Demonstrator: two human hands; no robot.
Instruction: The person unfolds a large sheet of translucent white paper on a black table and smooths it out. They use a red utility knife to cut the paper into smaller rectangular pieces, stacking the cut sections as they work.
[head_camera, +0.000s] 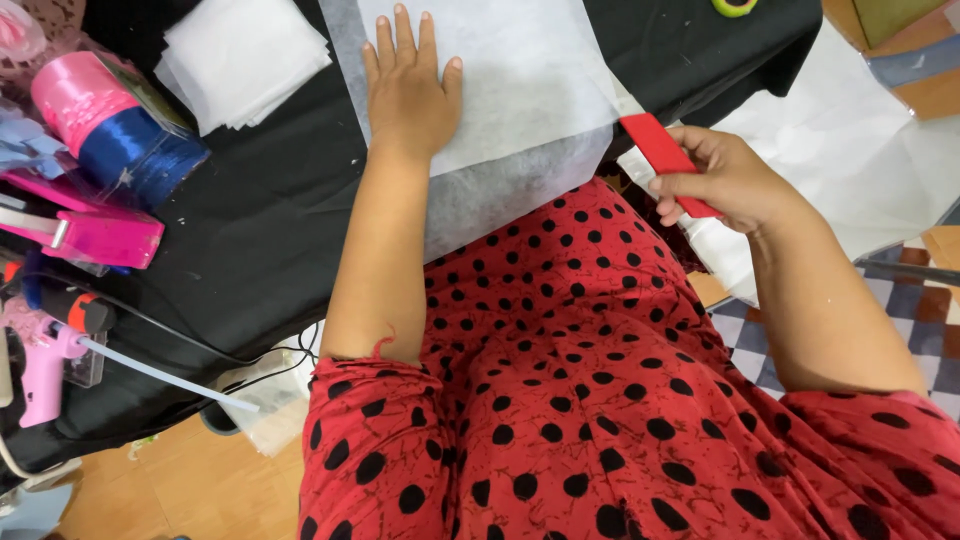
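Black-covered table (270, 220) fills the frame ahead of you, and the big white fabric sheet (520, 70) lies across its near edge, its lower part draping down towards your lap. Your left hand (408, 90) is spread wide and flat on that sheet, pinning it just in from the sheet's left edge. Your right hand (725, 180) is closed round a red-handled cutter (665, 160), its tip right at the sheet's right edge, off the table's near right corner. By my read the cut is only starting: the sheet looks whole, so nearly all of it is left to do. A stack of white squares (240, 60) sits near the far edge; ribbon spools (110, 120), pink and blue, and a pink glue gun (45, 360) sit along the left edge
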